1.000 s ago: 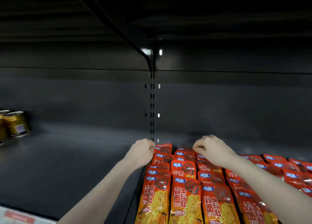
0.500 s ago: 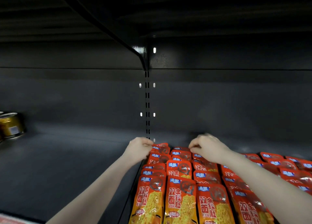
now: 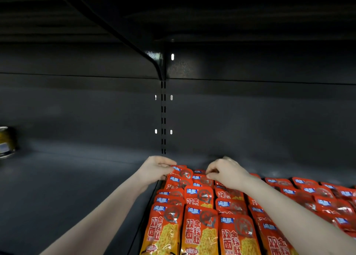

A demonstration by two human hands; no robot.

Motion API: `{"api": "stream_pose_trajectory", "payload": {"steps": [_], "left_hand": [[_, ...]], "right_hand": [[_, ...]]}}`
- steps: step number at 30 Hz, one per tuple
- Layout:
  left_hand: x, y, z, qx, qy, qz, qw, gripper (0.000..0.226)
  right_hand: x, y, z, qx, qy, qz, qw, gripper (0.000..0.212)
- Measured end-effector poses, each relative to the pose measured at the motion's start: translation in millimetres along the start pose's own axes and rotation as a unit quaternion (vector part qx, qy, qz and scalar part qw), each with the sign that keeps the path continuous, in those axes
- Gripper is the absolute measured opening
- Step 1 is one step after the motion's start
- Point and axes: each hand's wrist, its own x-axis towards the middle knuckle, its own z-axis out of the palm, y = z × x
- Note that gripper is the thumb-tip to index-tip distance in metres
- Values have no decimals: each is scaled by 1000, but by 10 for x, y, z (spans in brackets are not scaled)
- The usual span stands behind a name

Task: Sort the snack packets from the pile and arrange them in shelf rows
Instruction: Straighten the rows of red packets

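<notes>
**Both hands working the back of the packet rows**

The back packet of the left-most row is being pinched by the left hand, fingers curled over its top edge, right at the far end of the shelf. Just beside it, one row over, another rear packet is being gripped by the right hand, thumb and fingertips closed on its upper edge. The two hands are being kept apart, with a row's width of red packets showing between them.

The packets are being laid in overlapping rows running from the shelf's front edge to the back, red and orange fronts facing up. More rows are being shown off to the right, packed close together. Both forearms are being stretched forward over the shelf.

Far to the left, well apart from the packets, a gold can is being glimpsed at the frame's edge.
</notes>
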Motion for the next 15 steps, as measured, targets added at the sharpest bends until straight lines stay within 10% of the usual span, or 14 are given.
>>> {"api": "stream_pose_trajectory", "payload": {"steps": [15], "left_hand": [[42,-95,39,96,16,-8,995,8]], "right_hand": [[35,7,11,42,-12,14,999,9]]}}
